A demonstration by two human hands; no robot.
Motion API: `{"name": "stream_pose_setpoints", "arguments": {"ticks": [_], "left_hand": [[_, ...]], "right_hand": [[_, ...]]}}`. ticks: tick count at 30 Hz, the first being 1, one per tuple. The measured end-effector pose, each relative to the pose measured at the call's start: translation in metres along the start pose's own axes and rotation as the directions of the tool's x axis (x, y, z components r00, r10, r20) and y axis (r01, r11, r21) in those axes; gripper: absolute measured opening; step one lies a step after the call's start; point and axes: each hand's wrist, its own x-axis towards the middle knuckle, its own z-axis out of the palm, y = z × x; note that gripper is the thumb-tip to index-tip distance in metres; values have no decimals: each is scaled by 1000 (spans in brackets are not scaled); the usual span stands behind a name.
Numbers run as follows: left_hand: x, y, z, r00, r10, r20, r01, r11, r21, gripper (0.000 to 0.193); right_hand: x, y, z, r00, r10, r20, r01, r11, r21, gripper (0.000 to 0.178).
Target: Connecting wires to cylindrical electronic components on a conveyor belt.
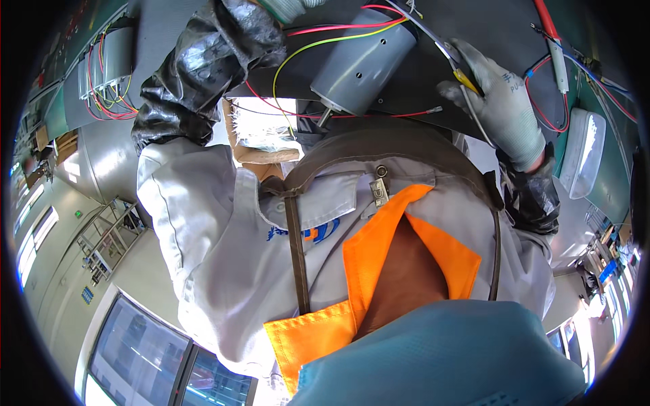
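My right hand (497,98), in a pale grey knit glove, is closed around a long thin grey lead or rod with a yellow part (466,80). Its upper end reaches the wires at the top edge. Only a bit of my left hand (288,7), gloved, shows at the top edge; its fingers are cut off. Between the hands a grey cylindrical motor (365,61) lies on the dark bench (298,47), its metal shaft pointing toward me. Red and yellow-green wires (305,46) run from its far end. A red wire with a metal terminal (433,109) lies across near the shaft.
More grey motors (116,57) with wires stand at the far left. A red-and-white probe-like tool (558,64) and a white oblong case (583,154) lie at the right. Below the bench edge sits an open cardboard box (261,157) with white stuffing.
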Motion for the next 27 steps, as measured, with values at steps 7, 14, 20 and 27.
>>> {"name": "stream_pose_setpoints", "arguments": {"ticks": [7,14,20,27], "left_hand": [[-131,35,-75,1000,3,-1,-2,954,300,32],[-144,-19,69,961,257,-100,48,204,978,95],[-48,-61,85,723,687,-69,36,63,997,71],[128,-24,-146,480,659,-580,0,661,751,52]], "right_hand": [[-14,27,9,986,114,-118,-120,992,-44,43],[1,26,58,977,178,118,-214,779,589,29],[100,53,92,989,22,-147,36,924,380,33],[122,-38,17,879,-75,-470,326,814,481,44]]}}
